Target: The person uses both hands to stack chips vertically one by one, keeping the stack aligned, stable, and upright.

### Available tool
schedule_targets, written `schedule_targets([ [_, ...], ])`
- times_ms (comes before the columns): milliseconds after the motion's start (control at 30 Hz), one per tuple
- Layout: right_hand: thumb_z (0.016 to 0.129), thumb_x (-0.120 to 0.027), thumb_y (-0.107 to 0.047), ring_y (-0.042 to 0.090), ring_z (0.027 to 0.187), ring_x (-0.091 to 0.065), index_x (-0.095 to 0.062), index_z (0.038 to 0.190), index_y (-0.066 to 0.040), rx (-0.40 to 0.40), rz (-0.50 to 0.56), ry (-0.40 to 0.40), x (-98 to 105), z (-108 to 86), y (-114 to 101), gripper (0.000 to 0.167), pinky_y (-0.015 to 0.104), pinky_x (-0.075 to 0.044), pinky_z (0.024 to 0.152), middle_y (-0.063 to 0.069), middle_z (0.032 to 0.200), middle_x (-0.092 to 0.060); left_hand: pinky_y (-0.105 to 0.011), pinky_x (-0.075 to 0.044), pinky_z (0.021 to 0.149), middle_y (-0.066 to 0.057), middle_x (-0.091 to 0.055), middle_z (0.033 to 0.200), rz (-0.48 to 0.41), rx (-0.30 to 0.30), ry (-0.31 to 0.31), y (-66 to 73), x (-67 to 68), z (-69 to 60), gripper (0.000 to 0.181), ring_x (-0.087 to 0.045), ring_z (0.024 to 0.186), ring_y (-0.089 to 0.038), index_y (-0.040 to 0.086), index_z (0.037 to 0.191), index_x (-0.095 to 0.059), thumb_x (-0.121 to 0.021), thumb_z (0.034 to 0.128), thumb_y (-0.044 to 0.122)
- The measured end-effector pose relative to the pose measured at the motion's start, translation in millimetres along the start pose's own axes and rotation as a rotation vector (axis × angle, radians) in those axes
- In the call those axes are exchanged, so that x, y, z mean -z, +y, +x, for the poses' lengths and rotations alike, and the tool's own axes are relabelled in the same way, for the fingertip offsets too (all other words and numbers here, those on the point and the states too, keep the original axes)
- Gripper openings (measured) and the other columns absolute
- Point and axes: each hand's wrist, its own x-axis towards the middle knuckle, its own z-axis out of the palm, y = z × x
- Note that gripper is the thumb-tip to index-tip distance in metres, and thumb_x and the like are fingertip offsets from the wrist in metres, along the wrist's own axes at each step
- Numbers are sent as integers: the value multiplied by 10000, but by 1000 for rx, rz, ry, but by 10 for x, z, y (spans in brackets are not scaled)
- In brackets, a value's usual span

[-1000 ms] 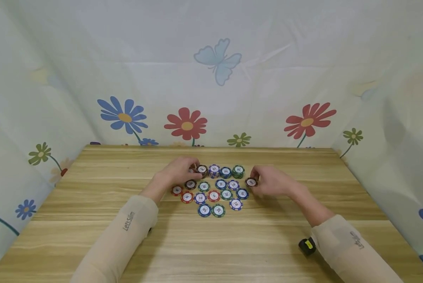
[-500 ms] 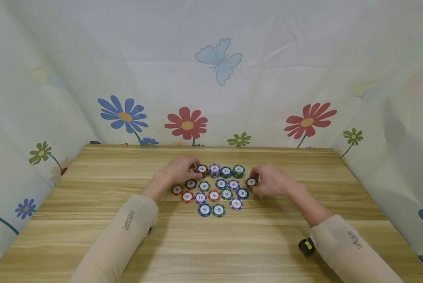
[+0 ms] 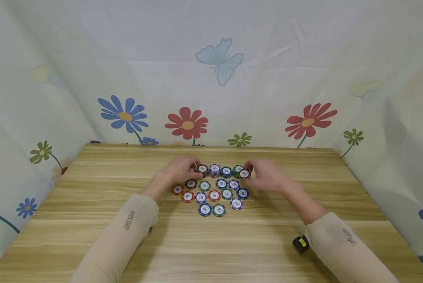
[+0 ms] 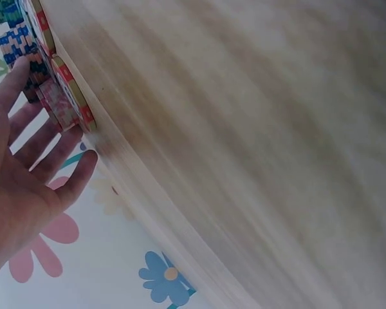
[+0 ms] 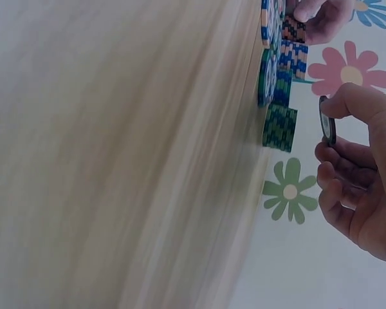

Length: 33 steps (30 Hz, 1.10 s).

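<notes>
My right hand (image 3: 268, 175) pinches a black poker chip (image 5: 328, 122) between thumb and fingers. The chip is in the air just above the green chip stack (image 5: 280, 129) at the row's right end. At the row's left end, my left hand (image 3: 179, 169) has its thumb in front of and its fingers behind the black-and-orange chip stack (image 3: 202, 169). A red chip stack (image 4: 58, 106) stands beside those fingers, mostly hidden in the head view. Between the end stacks stand a purple-blue chip stack (image 3: 214, 169) and a dark blue chip stack (image 3: 226, 171).
Several loose chips lie flat in front of the stacks, among them a red chip (image 3: 214, 195), a green chip (image 3: 218, 210) and a black chip (image 3: 191, 184). The wooden table (image 3: 211, 247) meets a flower-printed curtain (image 3: 260, 94) at its back edge.
My right hand has moved left and slightly away from me, bringing the black chip from beside the row to over the green stack. The left hand stays in place.
</notes>
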Motion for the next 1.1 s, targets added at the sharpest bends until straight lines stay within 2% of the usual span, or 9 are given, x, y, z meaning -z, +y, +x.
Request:
schedule_targets([
  [133, 832, -829, -246, 208, 856, -614, -699, 1089, -29, 13, -10, 11, -24, 50, -51, 361, 382, -528, 777, 24, 960, -678, -391, -496, 913, -26, -666, 1050, -1, 3, -6, 5, 6, -3, 360, -583, 937, -211, 112, 1204, -665, -739, 967, 372],
  [367, 829, -817, -231, 210, 850, -637, -693, 1107, -16, 39, -29, 46, -94, 146, -155, 372, 377, -538, 752, 36, 964, -685, -390, -496, 917, -21, -663, 1047, -4, 6, -3, 2, 7, 0, 358, -581, 939, -213, 113, 1203, -665, -741, 965, 370],
  [567, 840, -809, -210, 226, 901, -652, -686, 1138, -3, 65, -50, 83, -179, 247, -275, 383, 395, -553, 805, 69, 1011, -691, -386, -496, 917, -20, -663, 1051, 1, 11, -8, -6, 5, 3, 361, -581, 942, -211, 114, 1208, -663, -735, 969, 375],
  [933, 855, -782, -215, 229, 942, -652, -682, 1172, -8, 86, -105, 67, -330, 425, -413, 391, 389, -551, 823, 86, 1067, -675, -391, -504, 897, -22, -675, 1051, 13, -15, -7, 14, 23, -12, 342, -604, 935, -191, 98, 1192, -669, -740, 970, 349],
  [1100, 867, -786, -204, 238, 950, -656, -684, 1181, -8, 83, -80, 74, -334, 467, -451, 384, 396, -551, 825, 84, 1062, -677, -392, -503, 908, -30, -680, 1066, 9, -19, -2, 26, 24, -4, 350, -608, 950, -193, 94, 1200, -671, -740, 970, 349],
])
